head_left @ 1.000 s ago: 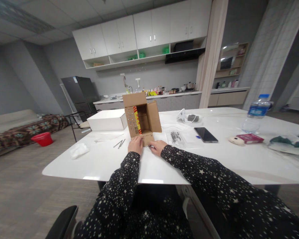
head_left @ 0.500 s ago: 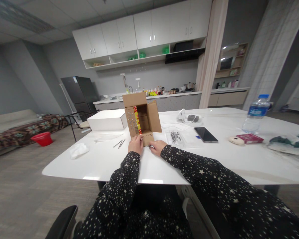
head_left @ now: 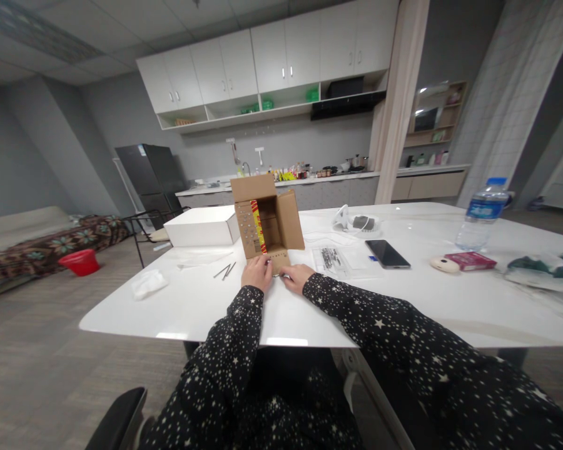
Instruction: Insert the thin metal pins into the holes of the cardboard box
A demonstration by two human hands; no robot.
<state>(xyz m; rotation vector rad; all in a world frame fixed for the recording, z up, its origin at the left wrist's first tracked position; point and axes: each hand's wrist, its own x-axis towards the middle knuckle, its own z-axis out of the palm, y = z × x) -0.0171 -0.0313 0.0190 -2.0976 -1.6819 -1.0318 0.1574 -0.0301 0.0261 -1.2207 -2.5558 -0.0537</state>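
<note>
An open cardboard box (head_left: 281,212) stands on the white table in front of me, its mouth facing me and its flaps spread. Red and yellow tape (head_left: 259,226) runs down the edge of its left flap, beside rows of small marks. My left hand (head_left: 257,273) is closed at the left of the lower front flap (head_left: 278,262), thumb against the cardboard. At the same flap's lower right corner, my right hand (head_left: 297,277) has its fingers curled in and gripping the edge. Its fingertips are partly hidden. Several thin metal pieces (head_left: 224,270) lie left of my left hand.
A white box (head_left: 201,226) sits behind on the left, crumpled tissue (head_left: 149,284) nearer. To the right are a clear tray of small hardware (head_left: 331,259), a phone (head_left: 387,254), a white corded device (head_left: 356,221), a maroon box (head_left: 471,260) and a water bottle (head_left: 484,212).
My left hand has shifted very slightly to the right at the front flap. The cardboard box and my right hand look the same as before.
</note>
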